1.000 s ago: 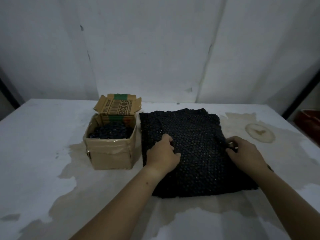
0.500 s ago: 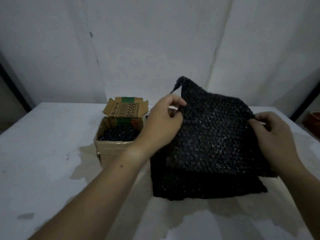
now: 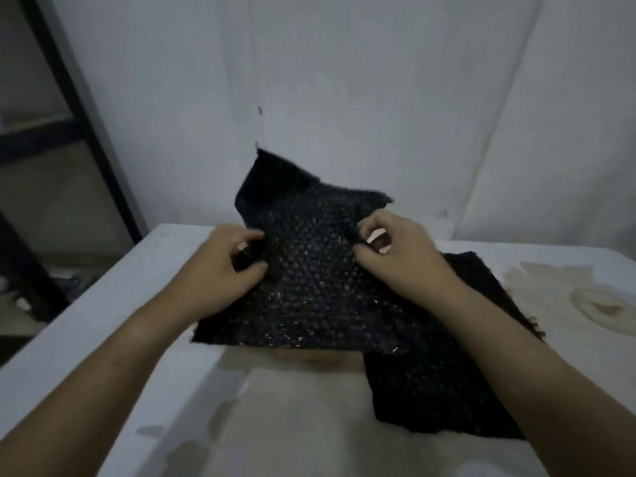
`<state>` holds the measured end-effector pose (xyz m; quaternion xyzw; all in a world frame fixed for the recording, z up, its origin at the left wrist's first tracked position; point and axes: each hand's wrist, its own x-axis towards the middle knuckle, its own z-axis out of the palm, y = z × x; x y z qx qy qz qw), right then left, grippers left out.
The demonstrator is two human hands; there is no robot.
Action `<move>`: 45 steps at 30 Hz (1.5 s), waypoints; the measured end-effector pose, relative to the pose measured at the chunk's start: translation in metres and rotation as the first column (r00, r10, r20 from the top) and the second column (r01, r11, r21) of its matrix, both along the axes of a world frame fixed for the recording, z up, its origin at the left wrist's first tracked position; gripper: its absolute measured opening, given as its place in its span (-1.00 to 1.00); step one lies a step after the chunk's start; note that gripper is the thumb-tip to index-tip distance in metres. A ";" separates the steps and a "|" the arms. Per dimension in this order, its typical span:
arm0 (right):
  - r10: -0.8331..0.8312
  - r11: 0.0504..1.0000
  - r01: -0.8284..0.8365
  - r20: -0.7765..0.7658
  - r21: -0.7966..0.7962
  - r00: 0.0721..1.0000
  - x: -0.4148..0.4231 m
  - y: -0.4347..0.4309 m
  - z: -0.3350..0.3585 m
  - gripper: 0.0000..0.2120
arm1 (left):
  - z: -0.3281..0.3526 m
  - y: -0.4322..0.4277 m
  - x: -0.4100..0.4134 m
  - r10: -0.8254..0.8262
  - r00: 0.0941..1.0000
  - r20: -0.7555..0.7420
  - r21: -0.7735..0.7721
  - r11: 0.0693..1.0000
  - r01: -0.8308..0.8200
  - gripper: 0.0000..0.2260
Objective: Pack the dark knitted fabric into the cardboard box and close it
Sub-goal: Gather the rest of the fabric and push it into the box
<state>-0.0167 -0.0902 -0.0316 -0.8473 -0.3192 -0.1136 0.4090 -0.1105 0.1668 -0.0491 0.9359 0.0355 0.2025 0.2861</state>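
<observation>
A person's left hand (image 3: 220,266) is pinching the left edge of a black, bumpy knitted fabric sheet (image 3: 309,290), with the thumb and curled fingers closing on the cloth. The right hand (image 3: 395,256) is gripping the same sheet at its right side, fingers curled in and bunching the knit. The sheet is being held up off the white, stained tabletop (image 3: 103,339). Its far corners are rising against the pale wall panel (image 3: 344,80) while its near edge is hanging low towards the table.

A second dark knitted piece (image 3: 447,390) is lying flat on the table, to the right of the held sheet and nearer, partly under the right forearm. A brown strip (image 3: 309,358) is showing just beneath the near edge of the held sheet; whether this is the cardboard box cannot be told, since the sheet is covering that spot. A brownish ring-shaped stain (image 3: 602,304) is marking the table at the far right. A dark metal frame (image 3: 79,108) is standing at the far left beyond the table.
</observation>
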 end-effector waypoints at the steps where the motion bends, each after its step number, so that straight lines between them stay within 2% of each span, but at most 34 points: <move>1: 0.020 0.996 -0.019 0.004 -0.089 1.000 -0.001 0.008 -0.004 -0.79 | -0.009 0.001 0.000 -0.011 0.998 -0.068 0.019 1.000 0.012 -0.53; 5: 0.040 0.940 -0.026 0.034 -0.341 0.999 -0.001 0.028 -0.015 -0.63 | -0.033 -0.001 0.007 -0.063 0.985 -0.163 0.042 0.997 0.071 -0.41; 8: 0.024 0.856 -0.026 -0.010 -0.516 1.000 0.002 0.031 -0.018 -0.69 | -0.029 -0.008 0.016 -0.106 0.983 -0.153 0.125 0.984 0.125 -0.32; 11: 0.019 0.673 0.053 0.089 -0.738 0.996 0.006 0.034 -0.021 -0.67 | -0.020 -0.015 0.026 -0.123 0.971 -0.206 0.295 0.938 0.181 -0.29; 13: 0.005 0.539 0.043 0.054 -0.841 0.999 0.009 0.039 -0.020 -0.60 | -0.019 -0.018 0.033 -0.106 0.953 -0.285 0.360 0.909 0.209 -0.30; 17: -0.045 0.326 -0.030 -0.047 -0.945 0.998 0.017 0.058 -0.018 -0.60 | -0.015 -0.019 0.043 -0.095 0.927 -0.362 0.448 0.855 0.262 -0.40; 20: -0.091 0.243 -0.060 -0.084 -0.968 0.992 0.016 0.068 -0.022 -0.57 | -0.012 -0.021 0.048 -0.108 0.919 -0.379 0.489 0.820 0.298 -0.50; 22: -0.084 0.233 -0.085 -0.107 -0.969 0.991 0.018 0.068 -0.023 -0.56 | -0.013 -0.023 0.050 -0.098 0.897 -0.431 0.476 0.820 0.318 -0.51; 23: -0.078 0.265 -0.103 -0.127 -0.959 0.989 0.018 0.065 -0.021 -0.57 | -0.013 -0.023 0.051 -0.089 0.875 -0.476 0.450 0.831 0.328 -0.52; 25: 0.007 0.412 -0.120 -0.129 -0.903 0.992 0.021 0.053 -0.016 -0.58 | -0.011 -0.024 0.054 -0.065 0.828 -0.557 0.397 0.855 0.335 -0.55; 28: 0.112 0.750 -0.013 0.108 -0.661 0.988 0.025 0.035 -0.013 -0.59 | -0.008 -0.028 0.057 -0.028 0.784 -0.620 0.361 0.877 0.317 -0.57; 29: 0.095 0.800 0.032 0.179 -0.600 0.979 0.025 0.032 -0.015 -0.56 | -0.008 -0.030 0.057 -0.020 0.781 -0.624 0.364 0.877 0.314 -0.63; 30: 0.078 0.807 0.067 0.220 -0.586 0.972 0.025 0.030 -0.018 -0.52 | -0.008 -0.032 0.058 -0.014 0.780 -0.626 0.371 0.874 0.314 -0.69; 33: 0.111 0.760 0.071 0.237 -0.646 0.965 0.027 0.030 -0.028 -0.52 | -0.009 -0.034 0.060 -0.013 0.796 -0.606 0.389 0.868 0.310 -0.88; 36: 0.120 0.732 0.099 0.271 -0.674 0.955 0.024 0.038 -0.027 -0.54 | -0.013 -0.031 0.060 -0.010 0.809 -0.587 0.390 0.872 0.294 -0.87; 38: 0.135 0.675 0.101 0.257 -0.731 0.957 0.021 0.044 -0.029 -0.54 | -0.016 -0.031 0.060 -0.012 0.814 -0.581 0.385 0.877 0.288 -0.85; 42: -0.020 0.495 -0.069 -0.091 -0.866 0.996 0.026 0.057 -0.033 -0.49 | -0.015 -0.031 0.060 -0.011 0.806 -0.592 0.391 0.870 0.299 -0.85; 45: -0.086 0.368 -0.212 -0.260 -0.905 0.962 0.034 0.066 -0.026 -0.43 | -0.015 -0.031 0.060 -0.011 0.781 -0.625 0.376 0.872 0.313 -0.65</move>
